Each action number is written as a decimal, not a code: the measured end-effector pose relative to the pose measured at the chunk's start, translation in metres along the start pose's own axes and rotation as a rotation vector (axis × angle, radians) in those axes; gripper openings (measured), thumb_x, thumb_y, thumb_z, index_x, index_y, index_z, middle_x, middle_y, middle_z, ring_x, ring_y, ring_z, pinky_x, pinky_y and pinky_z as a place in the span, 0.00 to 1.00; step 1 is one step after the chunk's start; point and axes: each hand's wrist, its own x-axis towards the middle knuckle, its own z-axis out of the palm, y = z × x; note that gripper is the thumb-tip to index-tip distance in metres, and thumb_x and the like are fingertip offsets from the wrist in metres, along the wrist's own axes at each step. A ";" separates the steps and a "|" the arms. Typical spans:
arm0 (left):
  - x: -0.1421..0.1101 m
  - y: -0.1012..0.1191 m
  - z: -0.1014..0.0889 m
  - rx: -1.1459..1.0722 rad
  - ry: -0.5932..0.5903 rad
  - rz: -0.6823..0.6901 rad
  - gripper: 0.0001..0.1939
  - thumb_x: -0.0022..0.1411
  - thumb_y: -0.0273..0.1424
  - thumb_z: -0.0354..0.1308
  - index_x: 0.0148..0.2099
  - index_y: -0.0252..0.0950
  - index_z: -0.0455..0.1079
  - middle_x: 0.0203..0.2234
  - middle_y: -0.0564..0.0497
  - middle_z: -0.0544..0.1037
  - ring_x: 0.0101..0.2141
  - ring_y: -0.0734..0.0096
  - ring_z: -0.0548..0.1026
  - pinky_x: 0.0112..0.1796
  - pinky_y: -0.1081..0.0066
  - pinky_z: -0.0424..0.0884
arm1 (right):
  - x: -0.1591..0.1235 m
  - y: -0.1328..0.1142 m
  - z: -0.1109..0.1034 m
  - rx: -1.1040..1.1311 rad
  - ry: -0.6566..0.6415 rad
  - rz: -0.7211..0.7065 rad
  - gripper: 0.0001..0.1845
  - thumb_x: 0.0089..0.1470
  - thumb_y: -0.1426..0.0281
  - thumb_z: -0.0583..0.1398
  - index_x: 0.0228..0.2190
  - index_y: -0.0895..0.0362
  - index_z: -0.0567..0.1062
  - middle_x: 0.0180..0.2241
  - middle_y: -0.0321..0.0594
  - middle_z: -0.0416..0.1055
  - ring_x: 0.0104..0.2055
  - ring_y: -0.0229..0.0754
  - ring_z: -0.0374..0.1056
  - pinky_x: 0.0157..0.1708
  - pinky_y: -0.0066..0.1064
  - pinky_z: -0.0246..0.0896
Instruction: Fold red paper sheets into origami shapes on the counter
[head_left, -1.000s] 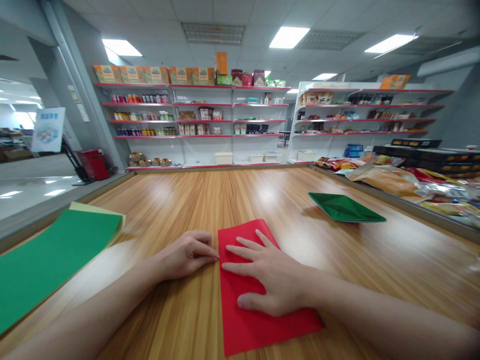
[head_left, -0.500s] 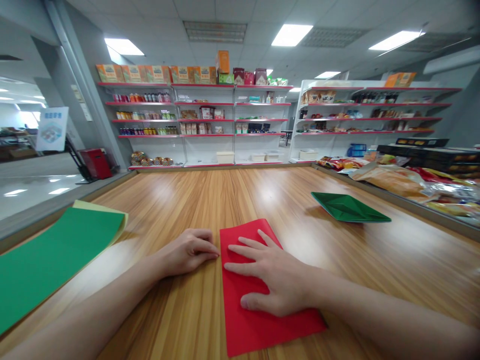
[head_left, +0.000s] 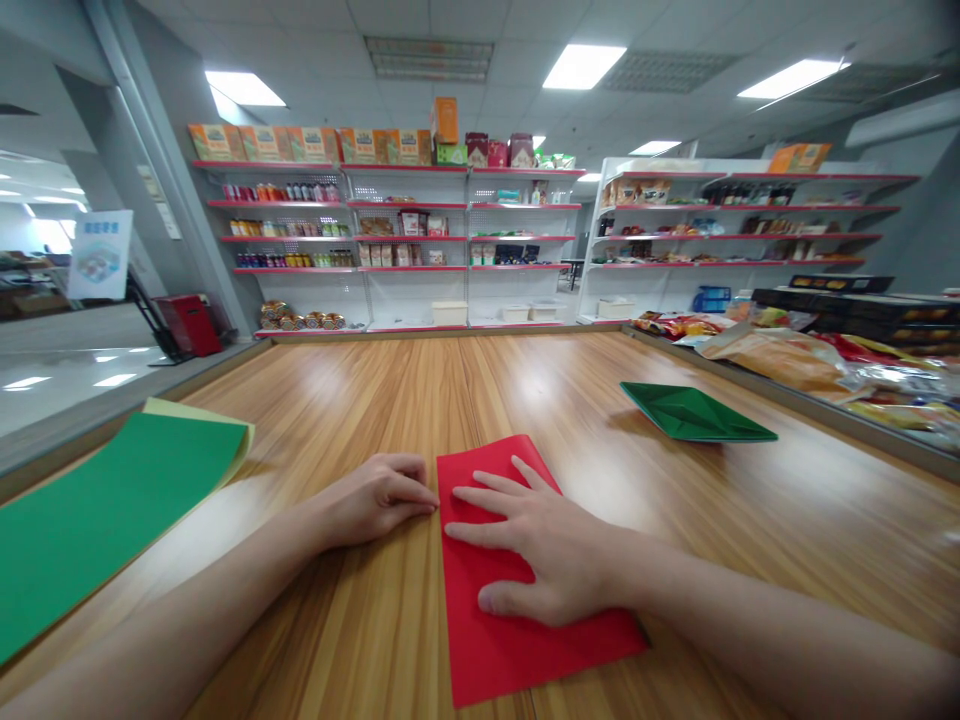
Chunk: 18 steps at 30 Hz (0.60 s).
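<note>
Nothing had shifted: right hand (head_left: pixel 551 560) stayed spread flat on the folded red paper sheet (head_left: pixel 517 640), left hand (head_left: pixel 379 497) curled, fingertips pinching its left edge, lower centre.

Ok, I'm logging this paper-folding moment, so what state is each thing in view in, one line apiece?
red paper: folded into a narrow rectangle, flat on the table.
right hand: spread flat, pressing on the red paper.
left hand: curled, fingers at the paper's left edge.
green folded piece: creased into a shape, lying apart to the right.
green sheet: unfolded, lying on a yellow sheet at the left.
</note>
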 end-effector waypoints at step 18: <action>0.000 -0.001 0.000 -0.039 0.003 0.016 0.12 0.65 0.30 0.52 0.40 0.38 0.78 0.29 0.49 0.72 0.29 0.74 0.70 0.31 0.76 0.65 | 0.001 0.001 0.000 -0.018 0.000 -0.019 0.34 0.53 0.50 0.55 0.59 0.47 0.60 0.62 0.44 0.53 0.64 0.59 0.45 0.59 0.59 0.30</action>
